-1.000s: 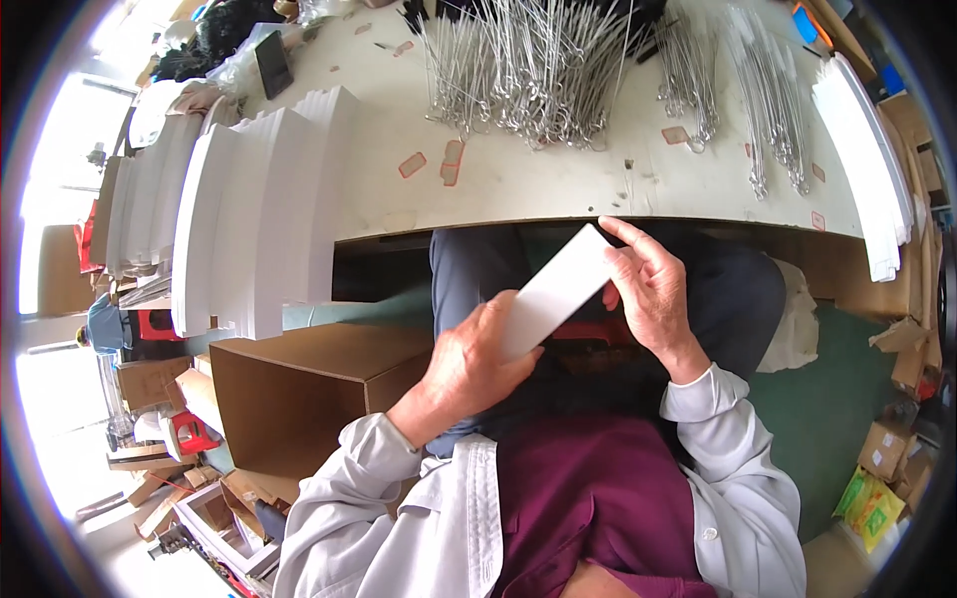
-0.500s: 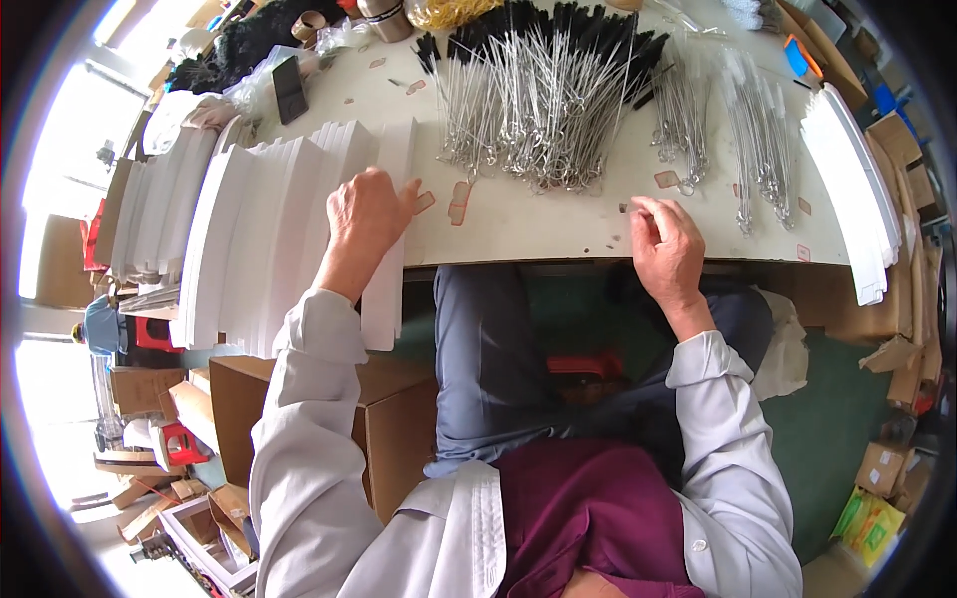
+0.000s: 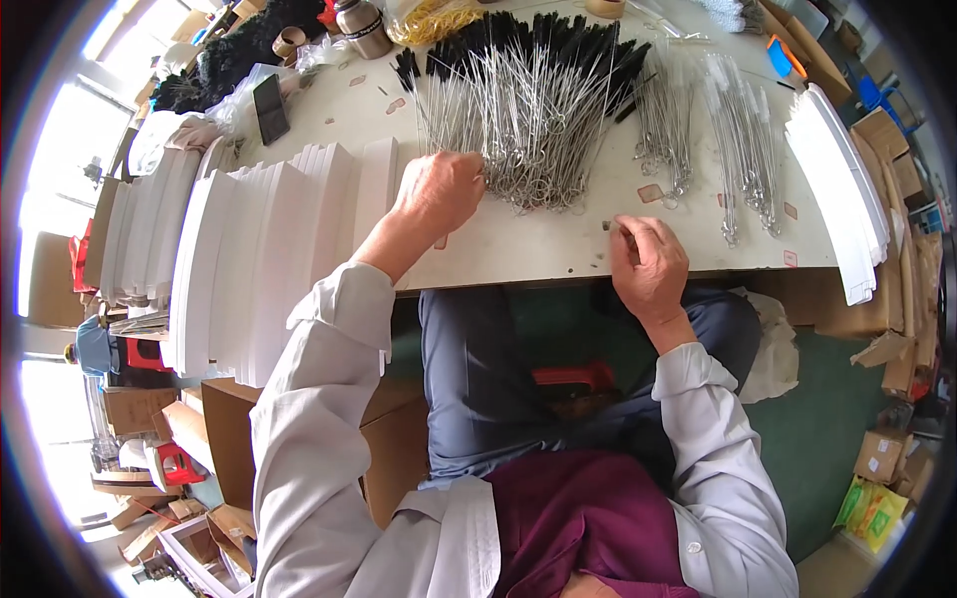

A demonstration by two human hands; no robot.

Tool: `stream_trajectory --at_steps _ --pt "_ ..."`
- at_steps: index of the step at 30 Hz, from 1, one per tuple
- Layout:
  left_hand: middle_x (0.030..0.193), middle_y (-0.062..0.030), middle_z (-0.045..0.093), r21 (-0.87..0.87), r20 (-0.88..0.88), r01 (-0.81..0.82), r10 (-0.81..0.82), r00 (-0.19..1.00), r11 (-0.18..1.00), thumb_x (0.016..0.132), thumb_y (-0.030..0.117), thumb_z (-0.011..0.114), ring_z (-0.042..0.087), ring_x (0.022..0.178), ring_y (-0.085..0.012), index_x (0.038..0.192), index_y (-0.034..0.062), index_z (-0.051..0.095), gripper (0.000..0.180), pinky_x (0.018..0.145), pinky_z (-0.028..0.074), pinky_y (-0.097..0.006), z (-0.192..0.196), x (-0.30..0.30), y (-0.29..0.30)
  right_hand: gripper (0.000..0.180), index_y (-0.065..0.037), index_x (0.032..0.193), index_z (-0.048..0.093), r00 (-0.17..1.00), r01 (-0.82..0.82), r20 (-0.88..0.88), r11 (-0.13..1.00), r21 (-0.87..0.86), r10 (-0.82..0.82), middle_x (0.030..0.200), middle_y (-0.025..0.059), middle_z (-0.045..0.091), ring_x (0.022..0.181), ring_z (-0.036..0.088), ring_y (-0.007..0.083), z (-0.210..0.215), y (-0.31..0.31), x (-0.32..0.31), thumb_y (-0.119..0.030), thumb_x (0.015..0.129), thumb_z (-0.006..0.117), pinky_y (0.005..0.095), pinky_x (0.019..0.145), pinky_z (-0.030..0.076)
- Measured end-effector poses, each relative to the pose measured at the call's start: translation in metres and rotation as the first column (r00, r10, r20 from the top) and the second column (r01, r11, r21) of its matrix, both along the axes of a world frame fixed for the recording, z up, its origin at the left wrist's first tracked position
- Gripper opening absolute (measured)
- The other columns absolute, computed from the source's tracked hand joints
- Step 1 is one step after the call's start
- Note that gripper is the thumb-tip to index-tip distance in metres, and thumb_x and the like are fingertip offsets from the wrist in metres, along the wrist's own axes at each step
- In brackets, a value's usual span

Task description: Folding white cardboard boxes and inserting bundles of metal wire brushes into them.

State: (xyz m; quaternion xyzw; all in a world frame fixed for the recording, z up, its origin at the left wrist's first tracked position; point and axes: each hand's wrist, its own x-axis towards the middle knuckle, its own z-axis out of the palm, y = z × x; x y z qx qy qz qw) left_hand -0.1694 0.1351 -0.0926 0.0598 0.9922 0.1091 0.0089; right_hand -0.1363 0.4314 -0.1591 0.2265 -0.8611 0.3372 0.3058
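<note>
Left hand (image 3: 439, 191) rests curled on the near edge of the wire-brush pile (image 3: 528, 110), fingers touching the wire loops; grip unclear. Right hand (image 3: 648, 264), right of the pile at the table edge (image 3: 518, 261), pinches a small brown label (image 3: 610, 226). White folded cards (image 3: 269, 249) fan out left of the pile; another white stack (image 3: 842, 189) lies far right.

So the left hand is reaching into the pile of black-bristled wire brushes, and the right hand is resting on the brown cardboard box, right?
Not quite. The left hand does reach the pile of black-bristled wire brushes, but the head view shows the right hand at the white table's front edge.
</note>
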Motion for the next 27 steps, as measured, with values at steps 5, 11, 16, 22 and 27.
stream_trajectory --at_steps 5,11,16,22,27 --pt "0.084 -0.0179 0.069 0.06 -0.064 0.022 -0.018 0.998 0.998 0.092 0.02 0.059 0.07 0.078 -0.0362 0.092 0.0048 0.068 0.017 0.076 0.056 -0.047 -0.004 0.001 -0.003 0.012 -0.006 0.097 0.071 1.0 0.007 -0.03 1.0 0.019 -0.006 0.089 0.0087 0.069 0.078 0.067 0.0282 0.0 0.001 -0.001 -0.005 0.086 0.07 0.037 0.071 0.054" --pt "0.089 -0.0123 0.067 0.26 -0.314 0.073 0.013 0.949 0.963 0.091 0.017 0.061 0.068 0.088 -0.0309 0.091 0.0072 0.073 0.016 0.08 0.055 -0.043 0.016 0.016 -0.005 0.012 -0.005 0.098 0.071 0.999 -0.023 0.036 1.0 -0.015 0.023 0.088 0.009 0.069 0.078 0.067 0.0288 0.001 0.004 0.001 -0.006 0.086 0.07 0.0371 0.072 0.055" --pt "0.091 -0.0118 0.069 0.33 -0.405 0.09 0.055 0.913 0.94 0.089 0.011 0.067 0.07 0.079 -0.027 0.103 0.0057 0.078 0.018 0.075 0.055 -0.037 0.017 0.02 -0.003 0.014 -0.004 0.1 0.072 0.967 -0.063 0.234 0.986 -0.157 0.099 0.092 0.0102 0.07 0.082 0.068 0.03 0.011 0.003 0.005 -0.006 0.086 0.07 0.0381 0.076 0.055" --pt "0.086 -0.0114 0.062 0.276 -0.397 0.19 -0.068 0.915 0.942 0.091 0.012 0.067 0.066 0.08 -0.0313 0.095 0.0066 0.073 0.009 0.072 0.054 -0.04 0.004 0.03 0.017 0.025 -0.003 0.11 0.069 0.965 -0.242 -0.092 0.97 0.033 0.244 0.111 0.0115 0.068 0.101 0.065 0.0325 0.059 -0.03 -0.027 -0.009 0.085 0.073 0.0407 0.089 0.053" --pt "0.088 -0.0113 0.064 0.294 -0.379 0.203 -0.081 0.922 0.934 0.091 0.012 0.067 0.067 0.079 -0.0319 0.097 0.0072 0.074 0.011 0.072 0.055 -0.041 0.0 0.039 0.021 0.038 -0.002 0.12 0.066 0.947 -0.317 -0.01 0.936 0.151 0.322 0.123 0.0131 0.064 0.119 0.058 0.0327 0.058 -0.056 -0.053 -0.017 0.086 0.074 0.043 0.105 0.047"
